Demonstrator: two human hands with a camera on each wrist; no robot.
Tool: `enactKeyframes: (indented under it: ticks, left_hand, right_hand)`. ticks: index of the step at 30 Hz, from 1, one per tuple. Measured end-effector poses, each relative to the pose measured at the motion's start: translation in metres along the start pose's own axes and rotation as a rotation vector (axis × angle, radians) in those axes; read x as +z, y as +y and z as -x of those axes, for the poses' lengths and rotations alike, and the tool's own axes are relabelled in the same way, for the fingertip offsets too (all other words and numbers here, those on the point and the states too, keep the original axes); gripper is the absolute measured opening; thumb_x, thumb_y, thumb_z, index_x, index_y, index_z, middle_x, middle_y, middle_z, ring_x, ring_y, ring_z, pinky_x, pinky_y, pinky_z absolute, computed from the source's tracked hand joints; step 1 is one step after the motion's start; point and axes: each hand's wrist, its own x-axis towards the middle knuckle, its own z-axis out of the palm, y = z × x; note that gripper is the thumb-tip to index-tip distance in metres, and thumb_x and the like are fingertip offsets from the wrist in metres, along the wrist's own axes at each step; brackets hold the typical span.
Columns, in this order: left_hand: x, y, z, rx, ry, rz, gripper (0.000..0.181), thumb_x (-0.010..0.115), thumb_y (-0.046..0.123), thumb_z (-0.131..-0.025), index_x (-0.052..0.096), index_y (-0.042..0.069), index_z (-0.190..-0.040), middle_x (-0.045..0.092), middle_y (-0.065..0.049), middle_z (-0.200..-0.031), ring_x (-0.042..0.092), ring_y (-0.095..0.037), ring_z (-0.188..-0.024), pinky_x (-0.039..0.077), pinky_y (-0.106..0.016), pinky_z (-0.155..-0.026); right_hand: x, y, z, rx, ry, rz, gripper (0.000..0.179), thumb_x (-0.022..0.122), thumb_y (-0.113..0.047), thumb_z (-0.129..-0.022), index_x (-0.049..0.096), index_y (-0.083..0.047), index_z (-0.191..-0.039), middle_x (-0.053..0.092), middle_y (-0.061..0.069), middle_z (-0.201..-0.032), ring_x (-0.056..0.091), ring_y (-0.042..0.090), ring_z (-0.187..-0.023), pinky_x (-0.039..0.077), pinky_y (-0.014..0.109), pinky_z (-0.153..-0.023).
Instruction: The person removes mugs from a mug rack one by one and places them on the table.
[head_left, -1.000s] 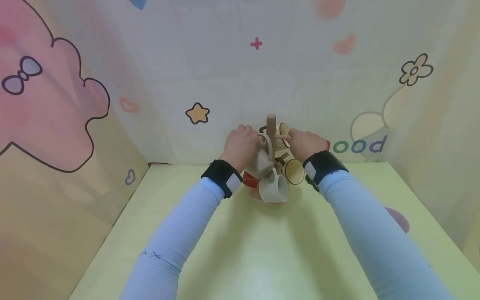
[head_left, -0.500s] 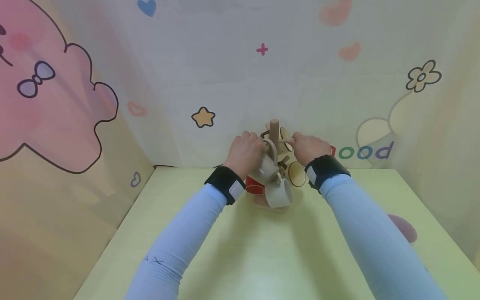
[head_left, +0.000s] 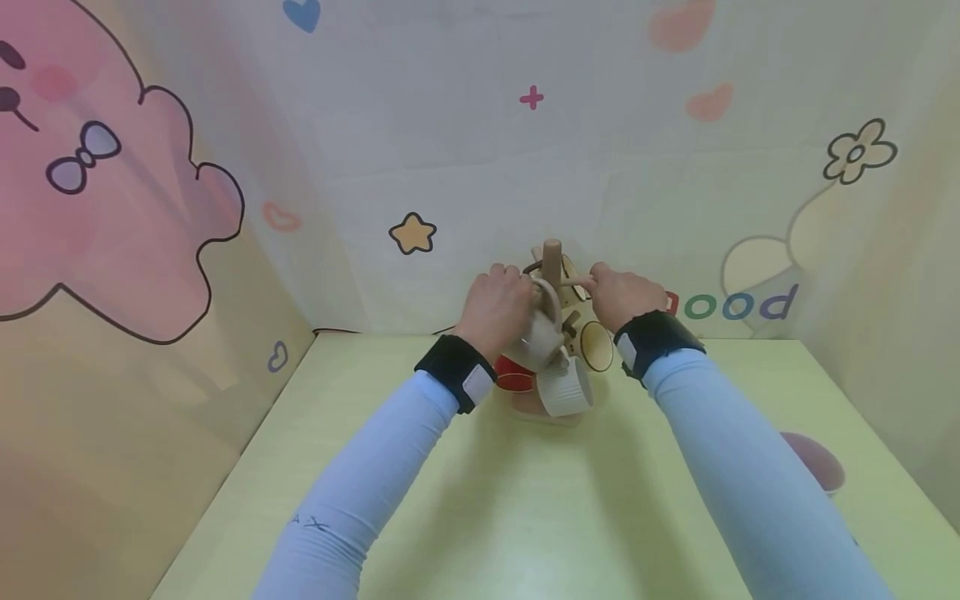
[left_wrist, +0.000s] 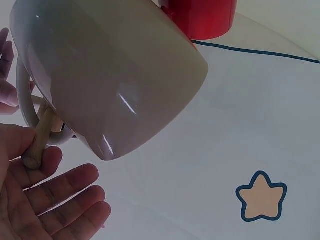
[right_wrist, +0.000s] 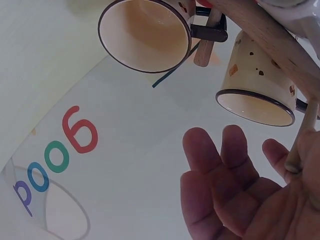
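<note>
A wooden mug tree stands on the table with several mugs hanging from its pegs. My left hand pinches the end of one peg between thumb and index finger, the other fingers extended. From that peg a glossy grey mug hangs tilted by its handle. On the other side my right hand pinches an upper peg that carries no mug. Two cream mugs with dark rims, one upper and one lower, hang near the right hand. Below are a white ribbed mug and a red mug.
The pale green table runs back to a printed cloth wall close behind the mug tree. At the right, a mauve rounded object is partly covered by the right sleeve.
The head view has shifted, so the scene sits further right and slightly lower. Both hands keep their hold on the pegs, and the mugs hang as before.
</note>
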Motion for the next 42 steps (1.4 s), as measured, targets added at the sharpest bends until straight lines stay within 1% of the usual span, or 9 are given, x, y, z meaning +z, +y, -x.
enactKeyframes:
  ticks: [8,11,19,24,30,35,37,41,42]
  left_hand:
    - [-0.001,0.0,0.001,-0.001,-0.014,-0.029,0.023,0.064,0.023,-0.097,0.068,0.01,-0.116,0.064,-0.007,-0.101,0.058,-0.022,-0.091,0.055,-0.033,-0.079]
    - [-0.002,-0.001,0.003,0.0,-0.009,-0.017,0.024,0.066,0.023,-0.097,0.068,0.011,-0.117,0.064,-0.008,-0.104,0.057,-0.023,-0.094,0.055,-0.034,-0.08]
    - [-0.002,-0.002,0.008,-0.022,0.032,0.024,0.021,0.06,0.026,-0.1,0.07,0.013,-0.113,0.061,-0.009,-0.104,0.055,-0.024,-0.095,0.054,-0.035,-0.077]
    - [-0.002,-0.004,0.009,-0.038,0.022,0.059,0.023,0.059,0.03,-0.101,0.071,0.017,-0.114,0.062,-0.009,-0.107,0.055,-0.026,-0.097,0.053,-0.037,-0.077]
    - [-0.002,-0.006,0.011,-0.054,0.027,0.046,0.029,0.054,0.036,-0.103,0.071,0.016,-0.114,0.062,-0.009,-0.106,0.057,-0.025,-0.097,0.054,-0.037,-0.076]
    - [-0.005,-0.008,0.016,-0.062,0.036,0.043,0.03,0.054,0.039,-0.102,0.073,0.017,-0.111,0.062,-0.007,-0.103,0.057,-0.024,-0.095,0.054,-0.036,-0.074]
    - [-0.006,-0.009,0.018,-0.06,0.042,0.026,0.029,0.055,0.039,-0.102,0.073,0.018,-0.111,0.062,-0.007,-0.103,0.057,-0.024,-0.095,0.055,-0.036,-0.074]
    - [-0.003,-0.012,0.021,-0.068,0.037,0.012,0.031,0.055,0.04,-0.102,0.074,0.018,-0.113,0.062,-0.007,-0.103,0.058,-0.025,-0.096,0.055,-0.037,-0.075]
    - [-0.002,-0.013,0.022,-0.077,0.028,0.023,0.033,0.054,0.041,-0.102,0.073,0.017,-0.114,0.062,-0.007,-0.104,0.058,-0.025,-0.097,0.055,-0.037,-0.076]
  right_hand:
    - [0.002,0.0,-0.001,0.002,0.011,-0.007,0.035,0.04,-0.035,-0.108,0.05,-0.003,-0.119,0.057,0.014,-0.064,0.057,0.031,-0.056,0.05,0.047,-0.052]
    - [0.001,0.0,0.0,0.007,0.005,-0.008,0.036,0.039,-0.035,-0.108,0.05,-0.003,-0.118,0.056,0.014,-0.064,0.057,0.032,-0.057,0.05,0.048,-0.054]
    - [-0.005,-0.002,0.005,-0.006,-0.008,-0.001,0.034,0.038,-0.031,-0.109,0.048,-0.001,-0.117,0.052,0.012,-0.06,0.052,0.027,-0.051,0.043,0.038,-0.047]
    - [-0.003,-0.003,0.005,0.0,-0.022,-0.013,0.036,0.037,-0.032,-0.109,0.046,0.0,-0.124,0.053,0.013,-0.063,0.054,0.028,-0.053,0.045,0.04,-0.048]
    - [0.003,0.0,0.004,0.014,0.006,-0.065,0.037,0.035,-0.032,-0.109,0.046,-0.001,-0.127,0.053,0.012,-0.061,0.053,0.028,-0.052,0.039,0.037,-0.045]
    - [0.003,0.002,0.007,0.012,0.001,-0.054,0.04,0.035,-0.03,-0.109,0.042,0.0,-0.136,0.048,0.01,-0.059,0.049,0.027,-0.049,0.036,0.034,-0.044]
    - [0.002,0.004,0.008,0.005,-0.009,-0.035,0.039,0.037,-0.027,-0.109,0.044,0.0,-0.135,0.051,0.011,-0.062,0.049,0.026,-0.05,0.036,0.033,-0.044]
    - [0.004,0.013,0.011,-0.075,-0.033,0.106,0.029,0.044,-0.016,-0.105,0.058,-0.001,-0.125,0.062,0.015,-0.095,0.056,0.026,-0.056,0.045,0.04,-0.048]
    - [0.004,0.015,0.013,-0.071,-0.038,0.108,0.029,0.044,-0.016,-0.104,0.059,-0.001,-0.125,0.063,0.017,-0.1,0.059,0.029,-0.059,0.048,0.044,-0.05]
